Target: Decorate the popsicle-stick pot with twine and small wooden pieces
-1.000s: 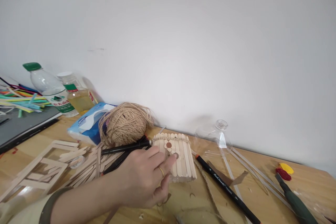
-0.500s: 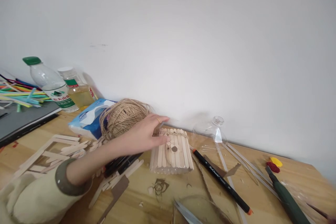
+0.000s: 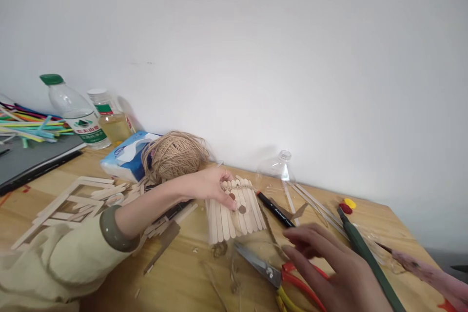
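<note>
My left hand (image 3: 214,187) grips the top rim of a cup covered in craft sticks (image 3: 239,219), thumb in front and fingers behind the rim. The cup tilts and has twine round its upper part and brown dots on its front. My right hand (image 3: 329,270) is open, its fingers apart and slightly curled, over the handles of a pair of scissors (image 3: 268,273) with red and yellow grips. Whether it touches them I cannot tell. A black marker with orange ends (image 3: 276,210) lies just beyond my right fingertips.
Behind my left hand sit a twine ball (image 3: 175,156) and a tissue pack (image 3: 126,156). Loose craft sticks (image 3: 78,204) are strewn at left, near two bottles (image 3: 86,122). Against the wall is a cut clear bottle top (image 3: 278,168). A dark green tool (image 3: 369,258) lies at right.
My right hand has come into view at the lower right, over the scissors. My left hand has closed on the cup's rim, and the cup has tilted. The view has shifted to the right.
</note>
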`<state>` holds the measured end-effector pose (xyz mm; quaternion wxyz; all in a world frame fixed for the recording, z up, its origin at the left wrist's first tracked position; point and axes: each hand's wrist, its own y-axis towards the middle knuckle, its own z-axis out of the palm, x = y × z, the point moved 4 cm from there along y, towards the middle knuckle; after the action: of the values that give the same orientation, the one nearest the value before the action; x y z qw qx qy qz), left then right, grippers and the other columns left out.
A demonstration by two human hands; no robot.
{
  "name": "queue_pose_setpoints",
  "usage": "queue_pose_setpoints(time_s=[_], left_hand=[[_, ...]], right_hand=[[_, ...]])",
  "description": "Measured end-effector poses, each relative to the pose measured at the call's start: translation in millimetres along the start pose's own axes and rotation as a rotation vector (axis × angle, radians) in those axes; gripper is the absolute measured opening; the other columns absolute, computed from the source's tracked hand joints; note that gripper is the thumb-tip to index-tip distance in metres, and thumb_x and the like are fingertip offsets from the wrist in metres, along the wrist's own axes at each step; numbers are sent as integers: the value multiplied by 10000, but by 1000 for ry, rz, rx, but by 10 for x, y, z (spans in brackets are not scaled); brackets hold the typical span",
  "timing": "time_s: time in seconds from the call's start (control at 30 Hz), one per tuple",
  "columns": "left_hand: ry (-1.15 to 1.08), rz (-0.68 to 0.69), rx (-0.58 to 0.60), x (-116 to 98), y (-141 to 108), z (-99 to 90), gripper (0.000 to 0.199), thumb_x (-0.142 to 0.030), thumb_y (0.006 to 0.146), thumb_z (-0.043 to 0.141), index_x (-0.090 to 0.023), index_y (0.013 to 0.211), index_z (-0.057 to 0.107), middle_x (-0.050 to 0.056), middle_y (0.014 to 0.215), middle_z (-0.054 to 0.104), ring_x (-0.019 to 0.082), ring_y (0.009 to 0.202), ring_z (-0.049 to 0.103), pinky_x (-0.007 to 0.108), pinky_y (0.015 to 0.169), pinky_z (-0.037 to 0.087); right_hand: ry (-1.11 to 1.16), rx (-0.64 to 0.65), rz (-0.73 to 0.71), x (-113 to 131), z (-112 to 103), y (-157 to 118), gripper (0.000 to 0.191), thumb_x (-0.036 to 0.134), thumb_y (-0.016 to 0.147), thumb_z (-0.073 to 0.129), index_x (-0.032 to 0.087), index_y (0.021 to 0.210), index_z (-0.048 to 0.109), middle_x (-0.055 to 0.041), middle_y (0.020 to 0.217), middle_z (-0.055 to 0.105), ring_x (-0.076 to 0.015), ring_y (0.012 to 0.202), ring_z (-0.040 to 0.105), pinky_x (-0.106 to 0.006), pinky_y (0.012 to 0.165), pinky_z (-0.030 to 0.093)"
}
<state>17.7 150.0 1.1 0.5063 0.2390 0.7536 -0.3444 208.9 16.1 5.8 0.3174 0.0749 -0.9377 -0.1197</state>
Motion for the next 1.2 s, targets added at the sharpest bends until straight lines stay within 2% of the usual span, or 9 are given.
queue_pose_setpoints(time_s=[0.07,0.1,0.23,0.57,0.63,0.83,1.0,1.2], left_hand=[[-47,15,-6,-28,-55,107,300,-218,565,757,-141,812,607,-9,725,639,161,699,608,255,639,454],[-68,21,-10,-38,-83,159,322,-213,573,749,-142,851,602,-4,756,645,164,715,612,263,656,458],[-110,37,-80,-60,-180,294,423,-218,570,747,-132,943,568,28,853,644,192,777,610,309,719,454],[-384,-19,-137,-74,-276,421,476,-139,509,743,-130,940,541,-36,722,608,118,631,558,256,641,421],[-386,-22,-118,-75,-284,438,442,-129,510,737,-131,911,552,-47,694,601,110,614,544,244,623,412],[-287,-22,-71,-101,-323,466,156,-127,573,665,-137,693,567,-63,614,541,91,572,481,210,557,351],[-259,-27,-85,-112,-352,480,137,-107,567,646,-152,660,556,-75,594,535,90,555,473,198,523,329],[-306,-7,-66,-110,-330,503,150,-99,561,649,-161,676,576,-75,613,568,99,575,506,202,550,365]], right_hand=[[103,25,-54,176,61,132,92,305,849,553,233,848,611,-8,756,598,-142,642,590,-229,573,472],[137,-10,-50,223,82,173,85,280,844,556,220,860,615,-11,766,596,-142,638,580,-237,576,470],[162,-17,-14,284,192,193,48,223,822,586,202,844,622,-20,788,589,-140,629,544,-255,577,457],[215,-31,26,377,208,168,75,170,809,584,206,744,593,6,710,554,-137,624,485,-255,570,399],[219,-39,23,381,216,167,87,174,807,584,205,726,593,6,699,553,-137,618,487,-254,556,391],[254,-31,57,383,228,159,93,164,799,591,205,716,596,11,693,556,-132,611,486,-253,554,389],[286,-28,67,377,233,176,77,177,793,603,205,722,612,14,686,564,-128,602,497,-242,543,395],[280,-20,40,337,241,147,96,191,816,592,205,725,620,1,702,573,-133,595,498,-243,536,397]])
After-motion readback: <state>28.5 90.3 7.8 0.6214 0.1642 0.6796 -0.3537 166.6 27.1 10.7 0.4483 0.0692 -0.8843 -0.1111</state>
